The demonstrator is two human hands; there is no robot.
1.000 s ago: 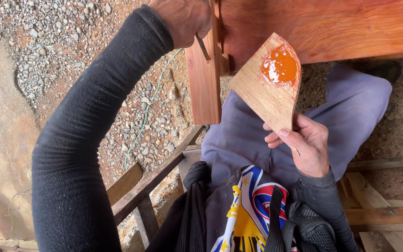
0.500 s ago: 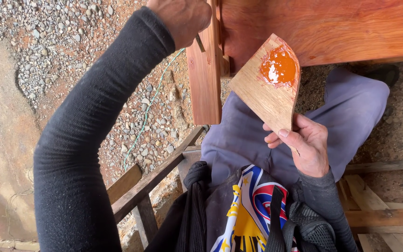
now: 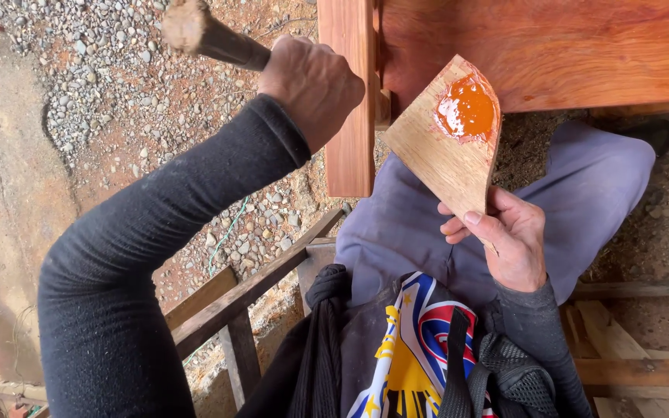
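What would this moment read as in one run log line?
left hand: grips dark wooden tool handle beside reddish wooden post | right hand: holds pale wood scrap bearing glossy orange paste

Grey gravel at upper left, dark wooden rails at lower centre, pale planks at lower right.

Soft, even daylight with faint shadows; wet orange paste glints with glare; the tool handle blurs slightly.
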